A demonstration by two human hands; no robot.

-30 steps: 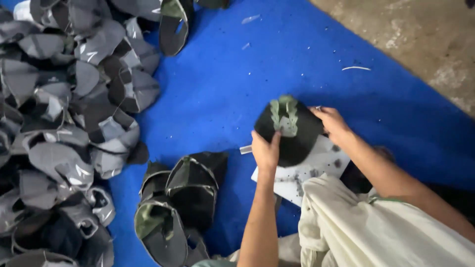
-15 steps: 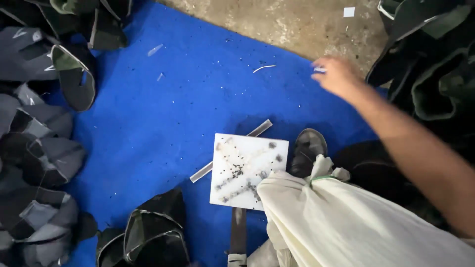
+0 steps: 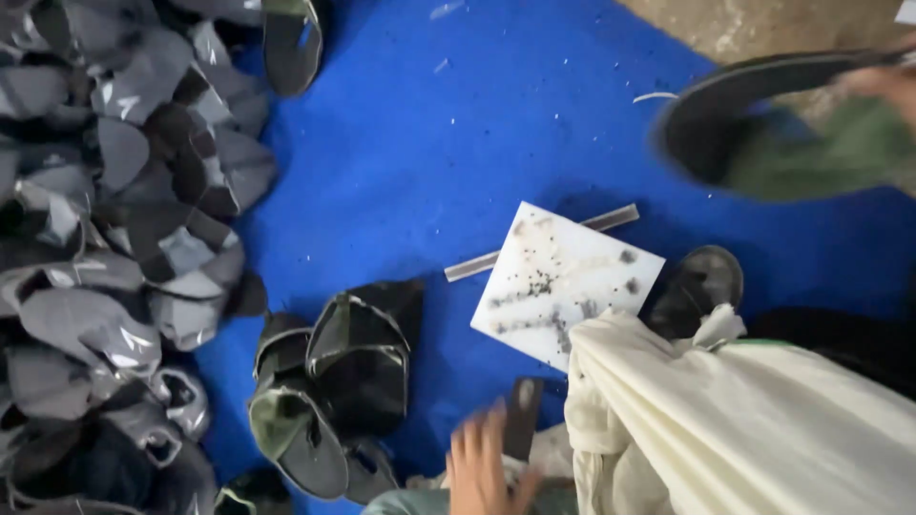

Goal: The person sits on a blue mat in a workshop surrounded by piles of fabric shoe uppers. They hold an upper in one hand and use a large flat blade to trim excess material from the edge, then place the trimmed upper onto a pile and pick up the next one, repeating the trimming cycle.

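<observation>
Over the blue mat (image 3: 458,143), the right hand (image 3: 892,81), reaching away a moment ago, now swings back gripping a dark sandal piece (image 3: 763,133). Left hand (image 3: 482,467), fingers loosely spread, has dropped beside the dark punch tool (image 3: 523,429) below the white cutting board (image 3: 563,281).

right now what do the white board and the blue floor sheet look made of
White board: looks like rigid plastic, matte, flat with crisp edges, pitted with dark marks; could be coated wood.
Blue sheet: seems a soft mat or tarpaulin, dull finish, with faint wrinkles and scattered debris.
</observation>
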